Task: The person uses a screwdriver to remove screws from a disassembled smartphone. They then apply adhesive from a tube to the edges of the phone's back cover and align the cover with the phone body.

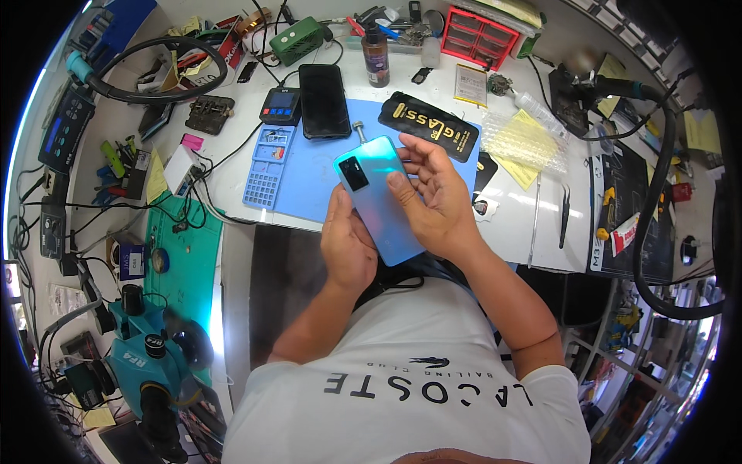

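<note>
A light blue smartphone [377, 203] is held back side up over the near edge of a white workbench [533, 232], its dark camera block toward the far left corner. My left hand [346, 246] grips its lower left edge from below. My right hand [434, 192] lies across its right side, thumb pressing on the back cover and fingers spread above it. Beneath the phone lies a blue work mat [309, 182].
A black phone [324, 100] lies face up behind the mat, beside a small meter [280, 106]. A black flat package [429, 126], a brown bottle [376, 56], a red drawer box [479, 36], tweezers [564, 215] and a teal microscope [147, 356] surround the work area.
</note>
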